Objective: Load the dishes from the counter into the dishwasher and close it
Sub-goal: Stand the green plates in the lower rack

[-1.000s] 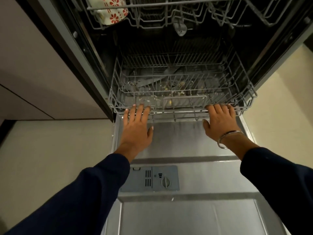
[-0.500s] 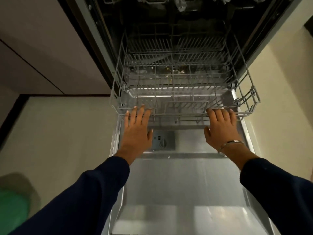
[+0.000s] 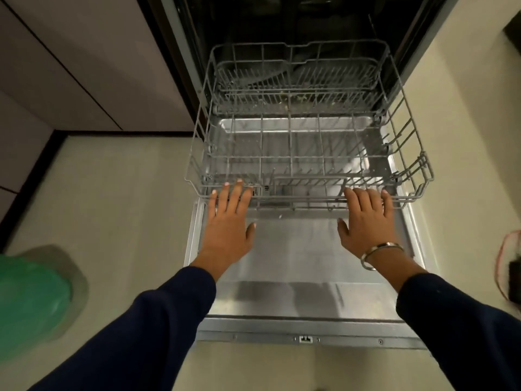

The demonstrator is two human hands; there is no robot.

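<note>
The dishwasher stands open, its steel door (image 3: 296, 266) lying flat in front of me. The grey wire lower rack (image 3: 407, 153) is drawn partly out over the door and holds no dishes. My left hand (image 3: 228, 221) has straight fingers with their tips on the left of the rack's front rim. My right hand (image 3: 366, 221), with a metal bangle at the wrist, touches the rim's right part the same way. The upper rack and the counter dishes are out of view.
Beige cabinet fronts (image 3: 70, 66) stand to the left of the dishwasher, above a pale floor. A green rounded object (image 3: 28, 300) sits on the floor at the far left. A red cable with a dark plug (image 3: 507, 266) lies at the right edge.
The lower rack has slid out of the tub over the door, with both hands staying on its front rim. My view has tilted down, so the upper rack has left the frame.
</note>
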